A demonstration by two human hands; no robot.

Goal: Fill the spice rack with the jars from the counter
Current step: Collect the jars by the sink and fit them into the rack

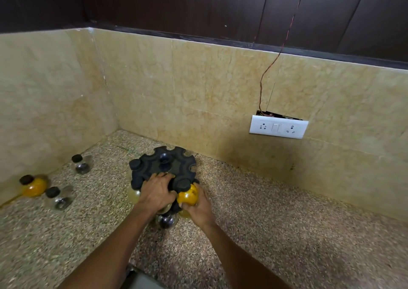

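Your left hand (156, 191) lies on top of the black spice rack (163, 167), fingers spread and lightly bent over its near edge. Judged purpose: you are bracing the rack so it neither turns nor slides while a jar goes in.

Your right hand (199, 207) holds the yellow-filled jar (187, 197) at the rack's near right slot. Its fingers are curled round the jar's lower body, thumb on the near side. The jar's black cap (183, 183) sits level with the rack's top plate, so the jar looks seated or nearly so; I cannot tell whether it is fully home.

Other slots: a black cap (135, 164) shows at the rack's left edge, and a pale jar (134, 195) hangs below the near left rim. A dark-filled jar (165, 221) shows under the near side, between your wrists.

Still on the table (265, 233), well apart to the left near the wall: a second yellow jar (34, 186), a clear jar with dark contents (59, 199), and another clear jar (81, 165) further back. All three are blurred. The empty notches at the rack's far rim suggest they go there.
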